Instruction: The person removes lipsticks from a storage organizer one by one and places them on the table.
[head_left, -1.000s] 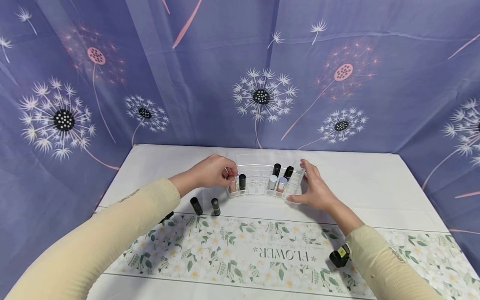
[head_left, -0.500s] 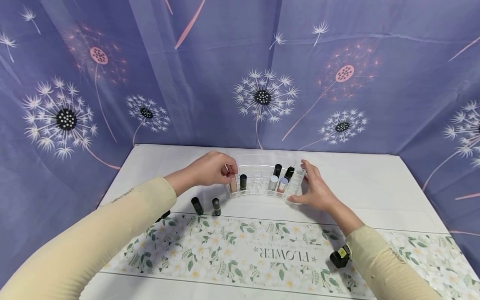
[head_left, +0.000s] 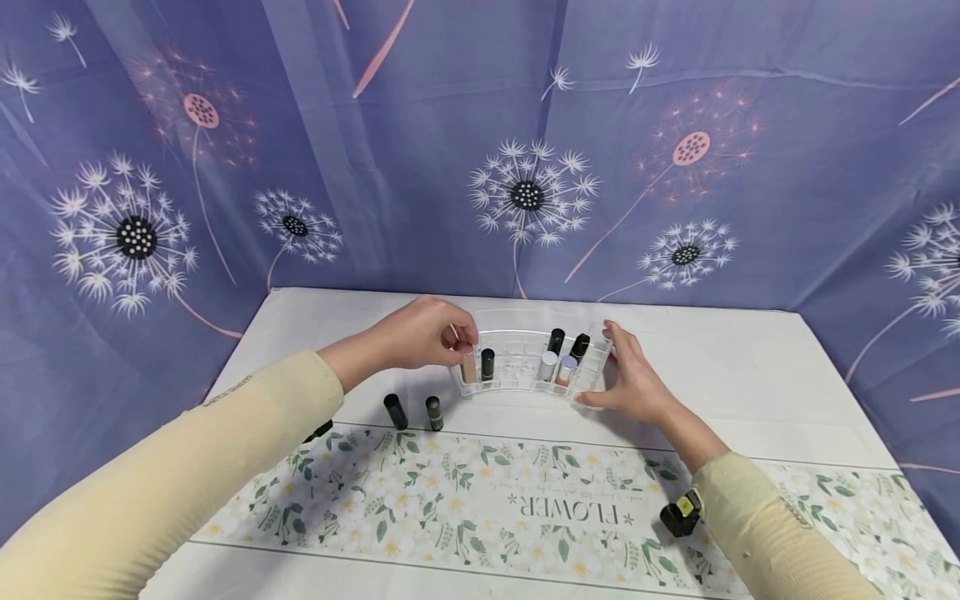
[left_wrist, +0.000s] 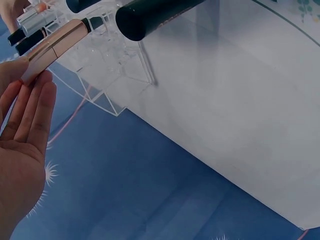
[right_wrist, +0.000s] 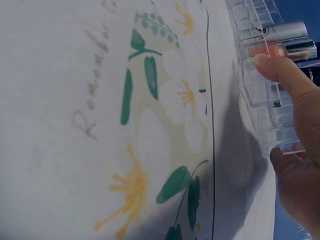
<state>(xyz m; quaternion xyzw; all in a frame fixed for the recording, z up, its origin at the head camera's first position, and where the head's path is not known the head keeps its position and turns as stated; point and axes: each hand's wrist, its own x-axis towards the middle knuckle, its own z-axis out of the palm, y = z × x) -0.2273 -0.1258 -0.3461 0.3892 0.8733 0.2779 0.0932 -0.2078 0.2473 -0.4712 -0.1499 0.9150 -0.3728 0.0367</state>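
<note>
My left hand [head_left: 431,333] pinches the top of a rose-gold lipstick tube [head_left: 468,367] at the left end of a clear curved lipstick organizer [head_left: 517,385]. In the left wrist view, thumb and fingertips hold one end of this lipstick [left_wrist: 56,48], and its other end overlaps the organizer. Whether its base still sits in a slot, I cannot tell. My right hand [head_left: 633,379] grips the organizer's right end, thumb at the front and fingers behind. A black tube [head_left: 487,364] stands in a slot beside the rose-gold one. Two black-capped and two silvery-capped tubes [head_left: 547,365] stand toward the right.
Two dark lipstick tubes [head_left: 395,411] stand on the white table in front of the organizer's left side. A floral runner [head_left: 450,508] crosses the table nearer to me. Blue dandelion-print cloth [head_left: 390,167] hangs behind and at both sides.
My left hand has risen slightly, and more of the rose-gold lipstick shows below the fingers. The right hand has kept its grip on the organizer's right end.
</note>
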